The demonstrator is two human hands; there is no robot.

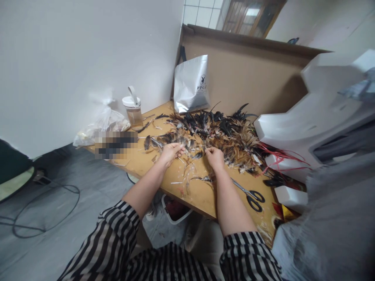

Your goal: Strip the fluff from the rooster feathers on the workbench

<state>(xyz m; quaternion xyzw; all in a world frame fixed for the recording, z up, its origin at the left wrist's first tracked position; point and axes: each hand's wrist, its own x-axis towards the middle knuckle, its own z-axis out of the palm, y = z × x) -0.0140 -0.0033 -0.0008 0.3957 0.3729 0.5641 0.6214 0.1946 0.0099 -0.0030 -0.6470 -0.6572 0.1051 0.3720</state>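
Note:
A wide heap of dark and brown feathers point(222, 134) lies across a wooden table point(202, 195). My left hand point(171, 153) rests at the heap's near left edge, fingers curled and pinched on feathers. My right hand point(215, 158) is at the near middle of the heap, fingers bent down into the feathers. Both forearms reach from striped sleeves. Loose feather bits and trimmings point(184, 175) lie on the table between my hands.
Black-handled scissors point(252, 196) lie right of my right forearm. A silver bag point(191, 84), a lidded jar point(134, 110) and a clear plastic bag point(101, 125) stand at the back. White foam pieces point(316, 117) and red strings point(278, 160) crowd the right. A cable point(47, 210) loops on the floor.

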